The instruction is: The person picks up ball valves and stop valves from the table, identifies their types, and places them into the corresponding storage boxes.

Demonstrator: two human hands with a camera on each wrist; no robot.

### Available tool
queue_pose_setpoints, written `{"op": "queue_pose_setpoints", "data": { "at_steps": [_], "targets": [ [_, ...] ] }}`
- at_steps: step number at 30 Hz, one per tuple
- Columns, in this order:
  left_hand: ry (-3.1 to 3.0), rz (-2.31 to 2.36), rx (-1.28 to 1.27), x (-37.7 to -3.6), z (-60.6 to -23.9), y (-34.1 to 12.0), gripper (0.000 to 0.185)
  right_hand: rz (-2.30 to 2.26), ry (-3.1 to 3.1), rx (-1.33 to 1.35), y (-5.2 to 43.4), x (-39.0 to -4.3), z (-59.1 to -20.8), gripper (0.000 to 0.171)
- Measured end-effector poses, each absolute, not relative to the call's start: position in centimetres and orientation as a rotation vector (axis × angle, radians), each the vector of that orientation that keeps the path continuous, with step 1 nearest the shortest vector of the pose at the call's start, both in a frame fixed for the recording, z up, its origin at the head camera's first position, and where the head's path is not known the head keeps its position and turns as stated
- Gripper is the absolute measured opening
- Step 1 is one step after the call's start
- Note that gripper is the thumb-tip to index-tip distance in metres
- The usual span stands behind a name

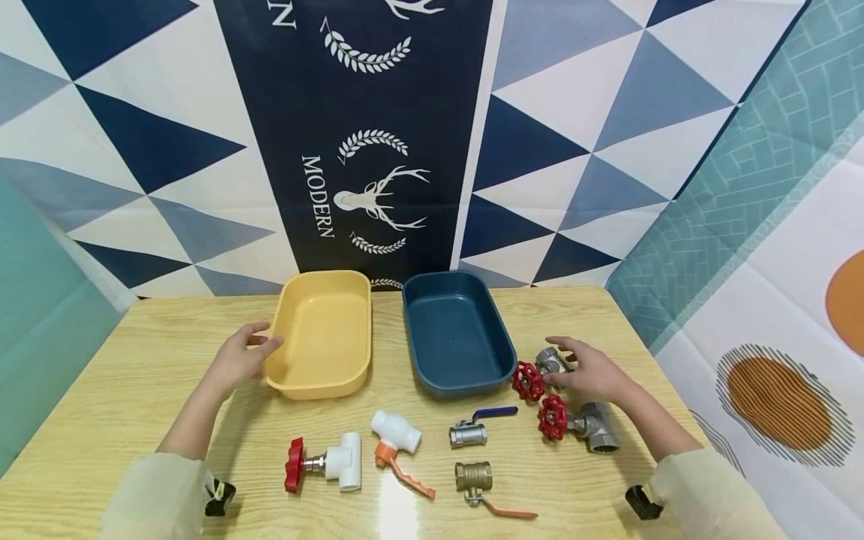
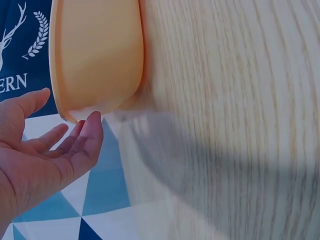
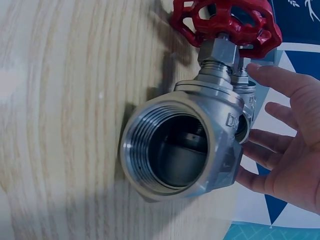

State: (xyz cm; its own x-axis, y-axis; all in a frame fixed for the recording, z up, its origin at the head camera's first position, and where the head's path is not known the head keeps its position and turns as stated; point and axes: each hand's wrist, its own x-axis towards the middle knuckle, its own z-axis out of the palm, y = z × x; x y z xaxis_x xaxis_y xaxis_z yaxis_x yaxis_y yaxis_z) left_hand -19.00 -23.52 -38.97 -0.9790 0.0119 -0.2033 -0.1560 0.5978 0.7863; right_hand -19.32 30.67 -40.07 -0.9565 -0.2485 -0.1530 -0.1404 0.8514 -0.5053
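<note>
Wooden tabletop (image 1: pixel 135 360) seen from the head camera holds a yellow tray (image 1: pixel 324 337) and a dark blue tray (image 1: pixel 455 334) side by side; the left hand (image 1: pixel 239 360) rests open against the yellow tray's left rim, while the right hand (image 1: pixel 590 371) reaches with spread fingers over a steel gate valve (image 1: pixel 540 371) with a red handwheel, just right of the blue tray. Left wrist view: relaxed open palm (image 2: pixel 47 155) beside the yellow tray (image 2: pixel 95 55). Right wrist view: open fingers (image 3: pixel 287 150) behind a second steel gate valve (image 3: pixel 195 135), gripping nothing.
</note>
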Motion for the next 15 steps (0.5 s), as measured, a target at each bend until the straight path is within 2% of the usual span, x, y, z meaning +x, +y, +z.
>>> {"op": "queue_pose_setpoints", "data": {
  "at_steps": [15],
  "targets": [
    [2.627, 1.362, -0.138, -19.0, -39.5, -23.6, 0.065, -0.795, 2.786, -0.300, 30.6, -19.4, -41.2, 0.072]
  ]
}}
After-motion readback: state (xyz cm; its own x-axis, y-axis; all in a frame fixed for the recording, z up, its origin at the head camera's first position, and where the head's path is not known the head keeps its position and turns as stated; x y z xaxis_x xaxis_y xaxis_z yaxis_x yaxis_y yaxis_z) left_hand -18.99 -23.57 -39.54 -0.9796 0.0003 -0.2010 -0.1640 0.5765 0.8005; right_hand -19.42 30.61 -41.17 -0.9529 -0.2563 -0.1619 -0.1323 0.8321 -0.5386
